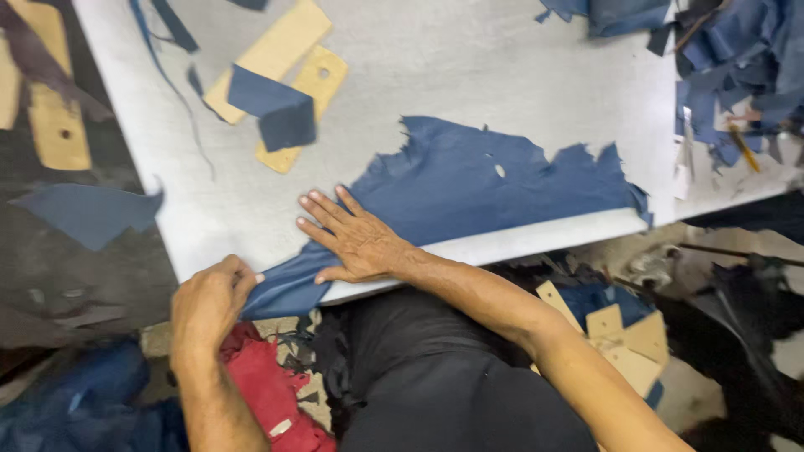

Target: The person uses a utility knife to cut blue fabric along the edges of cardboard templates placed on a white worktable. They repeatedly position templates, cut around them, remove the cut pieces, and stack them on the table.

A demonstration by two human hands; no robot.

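free: bare table (469, 75) centre | blocked: card templates (276, 50) left, scrap pile (737, 59) right

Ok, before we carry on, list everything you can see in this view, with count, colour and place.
large leather piece: one, dark blue, ragged-edged, flat on the table and hanging over its near edge
table: one, pale grey, fills the upper middle
tan templates: two, overlapping, upper left of the table
small blue pieces: two, lying on those templates
blue scraps pile: many, far right end of the table
tan templates on the floor: several, lower right
red material: one heap, under the table's near edge
left hand: grips the hanging end of the large leather piece
right hand: pressed flat on the large leather piece
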